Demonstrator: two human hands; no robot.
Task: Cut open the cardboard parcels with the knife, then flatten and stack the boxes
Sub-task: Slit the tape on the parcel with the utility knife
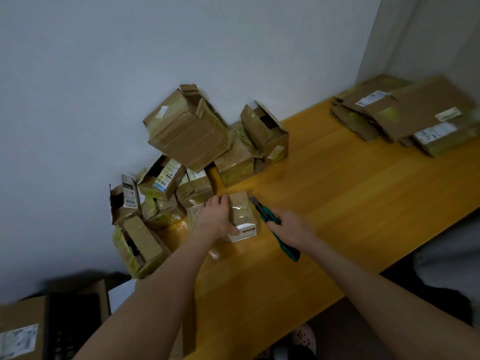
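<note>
A small taped cardboard parcel (244, 215) with a white label lies on the wooden table (363, 190) in front of me. My left hand (215, 216) rests on top of it, with the fingers curled over its far edge and the thumb by the label. My right hand (291, 228) grips a green utility knife (270, 219). Its blade end points at the parcel's right side. Behind the parcel a heap of cardboard boxes (187, 133) leans against the wall, some with open flaps. Flattened boxes (405, 113) lie stacked at the table's far right end.
A grey wall (104, 74) runs behind the heap. On the floor at lower left stand a large labelled box (20, 331) and a dark crate (70, 323). The table's near edge runs diagonally at lower right, with a slipper (304, 339) under it.
</note>
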